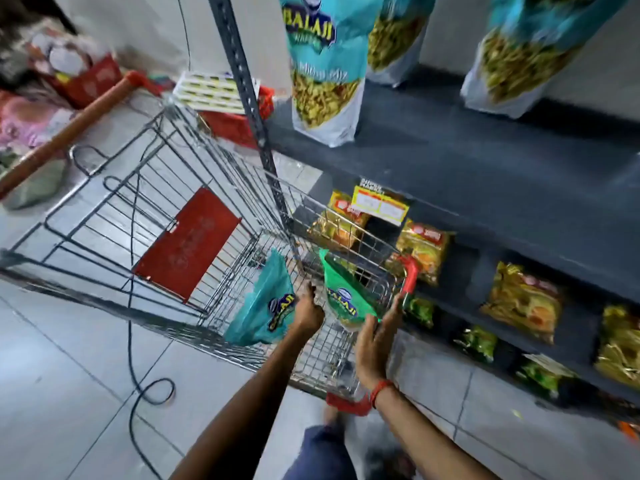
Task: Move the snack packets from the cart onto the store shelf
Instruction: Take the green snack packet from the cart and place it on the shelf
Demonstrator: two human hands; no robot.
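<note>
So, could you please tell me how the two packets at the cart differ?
The teal packet is by the left hand; the green packet meets the right hand. The teal one hangs at the cart's left side, the green nearer the shelf. Both carry the same logo.

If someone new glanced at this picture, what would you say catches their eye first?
Most likely the two hands low in the middle, reaching into the wire cart: the left hand grips a teal packet, and the right hand is on a green packet. Next come the big teal packets standing on the dark shelf at upper right, then the red flap in the cart.
</note>
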